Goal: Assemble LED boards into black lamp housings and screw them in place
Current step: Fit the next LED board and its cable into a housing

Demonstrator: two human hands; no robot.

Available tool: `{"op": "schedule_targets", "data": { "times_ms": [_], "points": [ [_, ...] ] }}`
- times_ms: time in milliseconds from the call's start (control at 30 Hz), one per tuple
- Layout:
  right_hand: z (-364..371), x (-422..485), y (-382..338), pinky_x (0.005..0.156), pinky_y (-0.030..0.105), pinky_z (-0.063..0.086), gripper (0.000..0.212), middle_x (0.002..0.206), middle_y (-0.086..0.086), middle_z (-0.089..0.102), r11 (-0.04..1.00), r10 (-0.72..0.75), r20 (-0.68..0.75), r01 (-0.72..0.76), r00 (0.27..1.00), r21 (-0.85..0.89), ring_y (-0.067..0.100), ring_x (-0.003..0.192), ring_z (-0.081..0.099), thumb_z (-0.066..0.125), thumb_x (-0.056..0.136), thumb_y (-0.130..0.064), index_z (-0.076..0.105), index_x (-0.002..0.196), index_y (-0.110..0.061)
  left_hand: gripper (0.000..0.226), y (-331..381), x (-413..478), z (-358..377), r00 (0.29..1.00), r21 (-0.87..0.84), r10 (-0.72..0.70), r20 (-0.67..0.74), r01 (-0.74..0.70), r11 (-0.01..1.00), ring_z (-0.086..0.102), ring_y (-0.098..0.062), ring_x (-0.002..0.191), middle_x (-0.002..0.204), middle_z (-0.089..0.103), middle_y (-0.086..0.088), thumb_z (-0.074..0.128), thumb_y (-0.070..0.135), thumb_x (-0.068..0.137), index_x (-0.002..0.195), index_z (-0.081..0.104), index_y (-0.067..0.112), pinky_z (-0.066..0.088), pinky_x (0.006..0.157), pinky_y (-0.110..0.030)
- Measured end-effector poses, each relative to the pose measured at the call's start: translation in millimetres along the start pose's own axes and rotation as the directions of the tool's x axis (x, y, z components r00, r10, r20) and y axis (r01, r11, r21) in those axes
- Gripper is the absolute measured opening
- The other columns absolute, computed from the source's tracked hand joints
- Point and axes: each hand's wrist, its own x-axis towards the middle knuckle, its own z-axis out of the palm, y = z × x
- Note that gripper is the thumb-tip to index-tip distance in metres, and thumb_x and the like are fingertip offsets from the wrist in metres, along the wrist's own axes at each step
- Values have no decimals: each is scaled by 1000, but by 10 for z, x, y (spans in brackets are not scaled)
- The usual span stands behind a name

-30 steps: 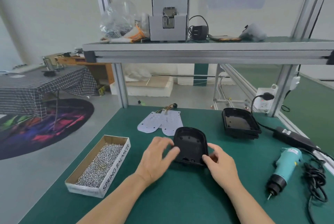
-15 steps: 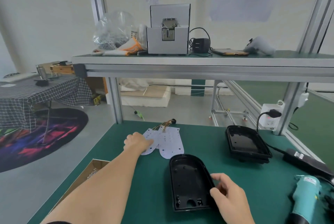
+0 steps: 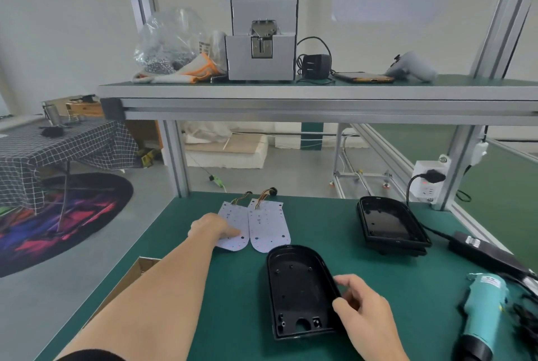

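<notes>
Left hand [image 3: 211, 228] reached LED board [image 3: 233, 212], grip unclear, right hand [image 3: 366, 311] pinches housing [image 3: 297, 285], screwdriver [image 3: 483, 311] nearby

You have a single view, from the camera worn on your head. It faces forward and down over the green desk [image 3: 233, 317], wide-angled and close. The black housing [image 3: 300, 291], held at its rim by your right hand [image 3: 366, 311], lies nearest. The shelf [image 3: 320, 93] crosses mid-frame, with the room's floor [image 3: 291, 180] beyond.
</notes>
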Motion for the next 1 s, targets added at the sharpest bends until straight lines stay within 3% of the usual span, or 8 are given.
{"op": "schedule_targets", "data": {
  "times_ms": [67,133,233,467,600,700,867,1000],
  "points": [
    [-7,-4,-3,66,29,45,30,69,-2,63,1000,-5,4,5,1000,-5,12,63,54,68,84,-11,66,96,-38,69,-23,28,25,997,-228,57,49,-45,973,56,-29,116,125,59,-12,75,45,84,132,53,1,49,94,-35],
    [3,-7,-3,67,32,46,30,68,-1,62,1000,-6,-1,6,1000,-13,12,64,53,68,84,-12,64,95,-39,50,-60,22,14,989,-495,122,78,-68,866,59,-31,110,121,62,-14,69,28,93,129,55,-5,51,97,-40],
    [6,-9,0,68,37,48,29,69,0,63,1000,3,-9,-4,1000,-11,14,65,54,68,84,-12,64,96,-38,37,-124,-95,-36,979,-677,181,99,-67,733,62,-34,114,124,64,-19,61,16,99,128,56,-6,51,101,-43],
    [21,0,5,68,34,48,26,70,-1,64,1000,14,-18,-14,1000,-23,15,68,57,66,83,-16,64,98,-37,9,-422,-384,-166,954,-737,271,129,-90,669,66,-27,86,106,69,-18,57,7,100,101,62,-1,54,74,-35],
    [25,-3,6,65,31,45,25,70,-3,64,999,8,-23,-9,1000,-40,15,71,58,66,84,-16,66,102,-33,10,-540,-460,-210,946,-676,276,171,-91,731,68,-32,98,108,71,-19,57,7,100,102,61,-2,54,94,-43],
    [26,3,13,64,31,45,23,68,-4,62,999,2,-17,-3,1000,-48,15,70,57,65,84,-16,66,100,-32,8,-515,-540,-252,960,-686,242,140,-82,723,68,-33,101,107,70,-19,54,4,100,99,58,-2,56,89,-44],
    [38,32,39,62,31,45,21,68,-3,62,999,5,-20,-6,1000,-45,15,68,57,64,85,-18,65,99,-34,13,-480,-774,-358,944,-827,329,36,-157,540,68,-25,82,96,70,-15,53,1,99,87,59,1,53,70,-33],
    [45,38,51,64,33,47,19,67,-2,61,999,-10,-26,9,1000,-34,15,67,56,64,84,-19,64,93,-36,10,-575,-1041,-410,883,-876,469,-5,-230,423,65,-29,90,106,69,-18,56,8,101,100,60,-1,51,80,-38]
  ]
}}
